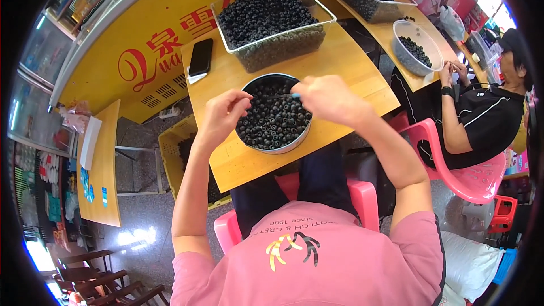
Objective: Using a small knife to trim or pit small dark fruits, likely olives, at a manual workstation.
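Observation:
A round metal bowl (pixel 271 151) near the table's front edge is filled with small black round pieces (pixel 272 122), many showing ring-like openings; I cannot tell their kind. Over its left rim, my left hand (pixel 222 112) is closed, thumb and fingertips pinched together. Whatever lies in that pinch is too small to name. My right hand (pixel 328 99) is at the bowl's right rim, closed around a thin tool with a light blue part (pixel 295 96). The tool's slim dark shaft points left across the bowl toward my left fingertips.
A clear plastic tub (pixel 280 48) heaped with black pieces stands behind the bowl; a black phone (pixel 201 57) lies left of it. At right, another tub (pixel 374 8) and a round container (pixel 416 51) stand near a seated person (pixel 464 113). A yellow crate (pixel 173 141) sits below left.

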The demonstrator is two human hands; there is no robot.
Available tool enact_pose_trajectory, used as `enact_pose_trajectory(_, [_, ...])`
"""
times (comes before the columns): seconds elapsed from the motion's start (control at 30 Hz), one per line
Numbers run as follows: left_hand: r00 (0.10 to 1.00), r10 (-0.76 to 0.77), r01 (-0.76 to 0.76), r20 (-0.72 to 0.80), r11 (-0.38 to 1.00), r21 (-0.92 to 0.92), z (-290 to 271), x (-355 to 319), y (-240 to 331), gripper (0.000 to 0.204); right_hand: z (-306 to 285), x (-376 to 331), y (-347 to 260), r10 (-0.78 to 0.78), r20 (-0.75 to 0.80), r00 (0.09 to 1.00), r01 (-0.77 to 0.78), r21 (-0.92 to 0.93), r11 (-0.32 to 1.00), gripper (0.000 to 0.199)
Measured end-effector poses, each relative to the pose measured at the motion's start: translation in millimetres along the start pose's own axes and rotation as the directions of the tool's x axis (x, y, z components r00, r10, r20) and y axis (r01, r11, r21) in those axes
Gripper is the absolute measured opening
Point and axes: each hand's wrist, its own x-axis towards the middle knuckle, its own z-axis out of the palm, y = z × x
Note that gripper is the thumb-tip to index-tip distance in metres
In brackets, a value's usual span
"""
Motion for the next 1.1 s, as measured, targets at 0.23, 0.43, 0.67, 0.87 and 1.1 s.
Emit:
enact_pose_trajectory(0.23, [0.959, 0.24, -0.283, 0.149, 0.824, 0.491, 46, 25, -21, 0.015, -22, -61, 24, 0.335, -0.281, 0.899, -0.128, 0.565, 0.815, 0.021])
enact_pose_trajectory(0.43, [0.959, 0.171, -0.281, 0.224, 0.655, 0.702, 71, 38, -29, 0.02, 11, -93, -1, 0.484, -0.074, 0.872, -0.14, 0.91, 0.391, 0.027])
enact_pose_trajectory(0.67, [0.981, -0.011, 0.052, 0.195, 0.978, -0.203, 55, 34, -24, 0.03, 48, -90, -20, 0.472, 0.007, 0.882, -0.116, 0.972, 0.202, 0.025])
enact_pose_trajectory(0.87, [0.996, 0.045, 0.008, 0.072, 0.792, -0.611, 66, -6, 7, 0.04, 41, -46, -47, 0.513, 0.11, 0.851, -0.036, 0.988, -0.151, 0.02])
enact_pose_trajectory(1.1, [0.99, 0.057, -0.134, -0.132, 0.7, -0.702, 82, -23, 15, 0.045, 37, -24, -63, 0.514, 0.079, 0.854, 0.04, 0.976, -0.215, 0.016])
